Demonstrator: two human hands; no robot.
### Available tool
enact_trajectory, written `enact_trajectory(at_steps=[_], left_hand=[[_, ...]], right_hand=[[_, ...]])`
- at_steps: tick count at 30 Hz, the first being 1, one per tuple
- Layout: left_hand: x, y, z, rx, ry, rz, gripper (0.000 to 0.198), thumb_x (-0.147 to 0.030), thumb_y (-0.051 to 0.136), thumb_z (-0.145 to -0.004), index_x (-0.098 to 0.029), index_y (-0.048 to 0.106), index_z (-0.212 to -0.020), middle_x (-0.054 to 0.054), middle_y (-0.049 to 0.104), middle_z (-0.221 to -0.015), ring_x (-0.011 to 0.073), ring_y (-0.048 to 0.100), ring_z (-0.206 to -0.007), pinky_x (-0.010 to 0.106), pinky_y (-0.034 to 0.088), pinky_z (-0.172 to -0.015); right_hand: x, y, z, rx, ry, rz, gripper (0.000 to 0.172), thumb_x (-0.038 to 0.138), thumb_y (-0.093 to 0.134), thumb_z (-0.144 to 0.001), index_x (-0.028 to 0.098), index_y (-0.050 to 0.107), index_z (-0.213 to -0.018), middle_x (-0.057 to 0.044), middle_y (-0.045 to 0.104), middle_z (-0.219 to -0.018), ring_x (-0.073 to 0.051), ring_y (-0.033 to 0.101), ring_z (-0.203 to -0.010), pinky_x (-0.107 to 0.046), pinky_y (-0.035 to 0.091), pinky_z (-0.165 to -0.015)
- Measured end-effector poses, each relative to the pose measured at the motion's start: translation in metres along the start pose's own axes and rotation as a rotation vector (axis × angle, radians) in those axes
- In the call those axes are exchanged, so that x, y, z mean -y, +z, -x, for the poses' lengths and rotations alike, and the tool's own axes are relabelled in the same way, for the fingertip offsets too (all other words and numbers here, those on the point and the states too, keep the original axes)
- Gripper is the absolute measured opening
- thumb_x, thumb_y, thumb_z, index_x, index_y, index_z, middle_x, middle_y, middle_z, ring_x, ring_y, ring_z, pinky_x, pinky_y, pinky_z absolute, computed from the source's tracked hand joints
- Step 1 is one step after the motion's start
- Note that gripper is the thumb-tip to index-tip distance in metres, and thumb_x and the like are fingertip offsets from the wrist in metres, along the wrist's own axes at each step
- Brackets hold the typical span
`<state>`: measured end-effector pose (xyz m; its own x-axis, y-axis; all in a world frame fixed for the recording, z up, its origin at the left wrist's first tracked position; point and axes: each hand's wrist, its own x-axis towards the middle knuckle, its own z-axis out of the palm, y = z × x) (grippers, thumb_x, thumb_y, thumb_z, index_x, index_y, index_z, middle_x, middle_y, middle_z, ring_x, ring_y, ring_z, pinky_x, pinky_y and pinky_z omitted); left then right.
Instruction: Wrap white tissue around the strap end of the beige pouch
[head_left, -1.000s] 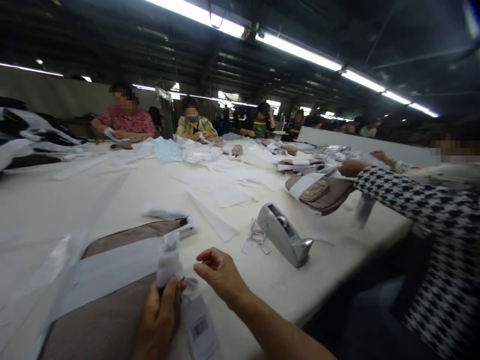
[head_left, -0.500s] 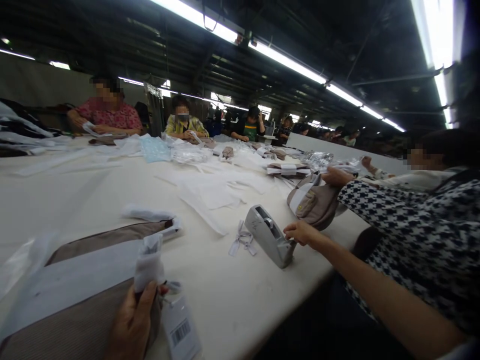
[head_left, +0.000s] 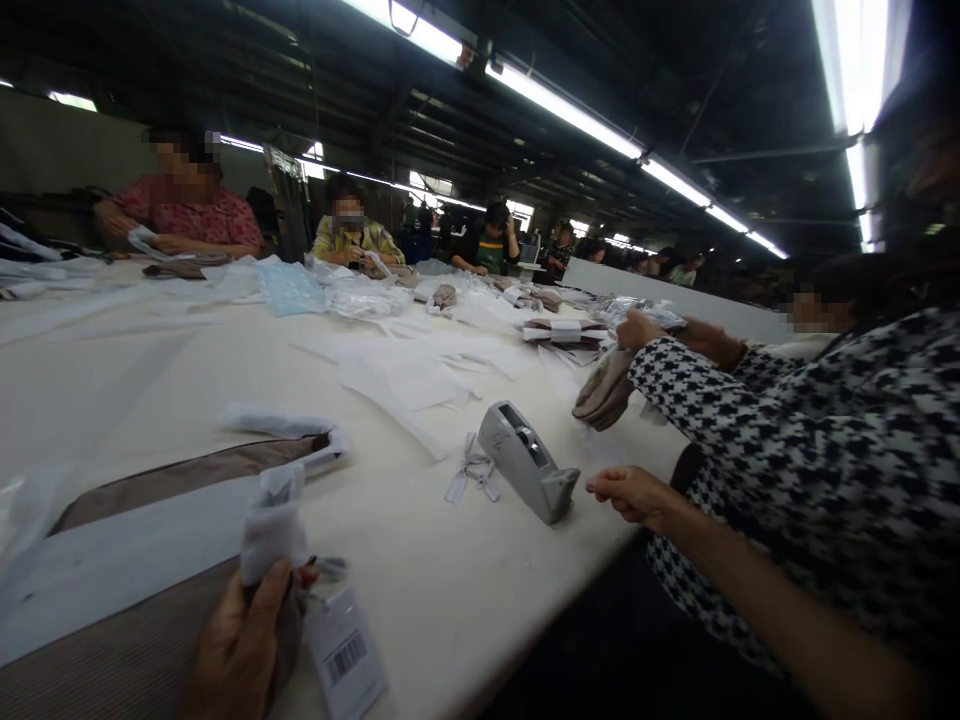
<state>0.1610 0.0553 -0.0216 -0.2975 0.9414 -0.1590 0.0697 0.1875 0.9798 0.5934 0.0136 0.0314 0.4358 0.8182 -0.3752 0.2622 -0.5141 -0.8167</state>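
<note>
My left hand point(head_left: 244, 630) is closed around a white paper-wrapped strap point(head_left: 274, 520) at the edge of a brown bag point(head_left: 135, 625). A wide white paper band point(head_left: 142, 570) lies across the bag, and a barcode hang tag point(head_left: 346, 655) dangles beside my fingers. My right hand point(head_left: 634, 497) is in a pinch just right of the grey tape dispenser point(head_left: 529, 465), apart from it. Whatever sits between those fingertips is too small to make out.
Small white tags point(head_left: 472, 472) lie left of the dispenser. Loose white paper sheets point(head_left: 409, 385) spread over the white table point(head_left: 435, 590). At right, a co-worker in a houndstooth sleeve point(head_left: 690, 400) handles a brown bag point(head_left: 604, 390). Several people sit across the table.
My right hand has drawn away from the dispenser's cutting end to the right, still pinched. My left hand keeps its hold. The co-worker's arm at right has reached further in over their bag.
</note>
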Motion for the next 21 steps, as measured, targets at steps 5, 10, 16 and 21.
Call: enact_trajectory(at_steps=[5,10,16,21], left_hand=[[0.008,-0.003,-0.003,0.067,-0.007,0.148,0.051,-0.065,0.063,-0.055,-0.018,0.060,-0.076,-0.001,0.064,-0.071,0.0181,0.055,-0.071,0.025,0.045,-0.064],[0.017,-0.008,0.002,0.166,0.101,0.235,0.035,-0.050,0.056,-0.074,-0.016,0.056,-0.078,0.002,0.060,-0.072,0.0140,0.053,-0.068,0.022,0.042,-0.063],[0.013,-0.008,0.006,0.152,0.118,0.241,0.031,-0.047,0.053,-0.078,-0.016,0.055,-0.077,0.002,0.057,-0.070,0.0124,0.050,-0.063,0.021,0.040,-0.062],[0.011,-0.011,0.008,0.166,0.149,0.223,0.028,-0.044,0.052,-0.079,-0.016,0.056,-0.077,0.002,0.058,-0.071,0.0143,0.051,-0.068,0.022,0.039,-0.066]], right_hand=[[-0.029,0.021,-0.004,-0.069,-0.007,0.076,0.031,0.042,0.065,-0.055,0.018,0.046,-0.053,0.005,0.039,-0.042,-0.004,0.021,-0.036,-0.021,0.010,-0.038],[-0.040,0.050,0.024,-0.018,-0.134,0.091,0.036,0.056,0.055,-0.065,0.020,0.051,-0.063,0.008,0.023,-0.043,-0.008,0.020,-0.040,-0.024,0.012,-0.040],[0.057,0.154,0.064,0.496,-0.457,0.118,0.032,0.050,0.060,-0.069,0.018,0.058,-0.067,0.003,0.039,-0.054,-0.010,0.030,-0.049,-0.024,0.023,-0.045],[0.124,0.241,0.073,0.883,-0.655,0.100,0.028,0.044,0.061,-0.071,0.016,0.061,-0.067,0.002,0.046,-0.054,-0.009,0.035,-0.052,-0.023,0.026,-0.049]])
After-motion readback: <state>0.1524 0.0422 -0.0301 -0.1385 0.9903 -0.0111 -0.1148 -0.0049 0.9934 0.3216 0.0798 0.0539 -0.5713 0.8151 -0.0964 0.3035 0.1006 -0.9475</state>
